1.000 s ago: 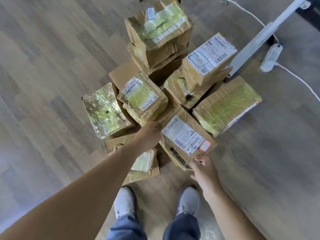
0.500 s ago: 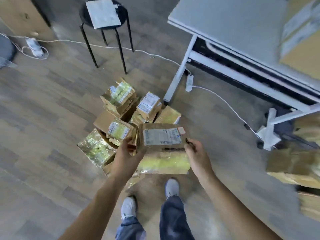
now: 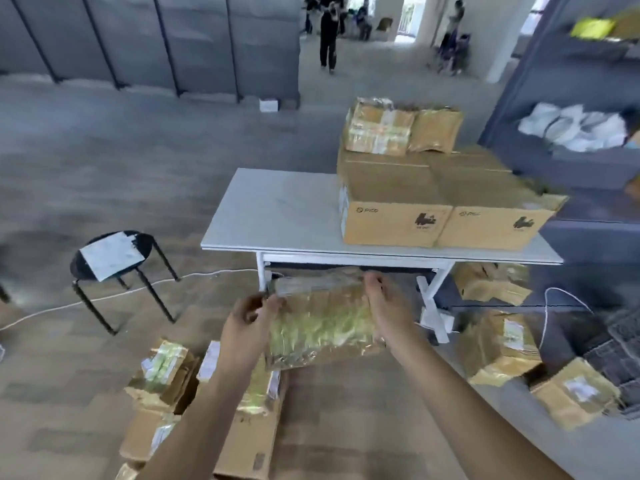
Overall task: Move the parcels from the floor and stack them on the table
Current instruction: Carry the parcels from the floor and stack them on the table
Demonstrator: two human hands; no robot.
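I hold a brown, tape-wrapped parcel (image 3: 322, 323) in the air in front of the white table (image 3: 277, 209). My left hand (image 3: 247, 320) grips its left edge and my right hand (image 3: 388, 306) grips its right edge. The parcel is below the tabletop's level, near the table's front edge. On the table's right half stand two large cardboard boxes (image 3: 443, 202) with smaller parcels (image 3: 398, 128) stacked on top. Several more parcels (image 3: 166, 379) lie on the floor by my left arm.
A black stool (image 3: 114, 258) with a paper on it stands left of the table. More parcels (image 3: 498, 344) sit on the floor at the right, under and beside the table. A white cable (image 3: 104, 296) runs across the floor. Shelves (image 3: 581, 133) rise at right; people stand far back.
I picked one parcel off the floor pile with both hands and raised it. My view has swung up from the floor to the table, and the parcel is now close to its front edge.
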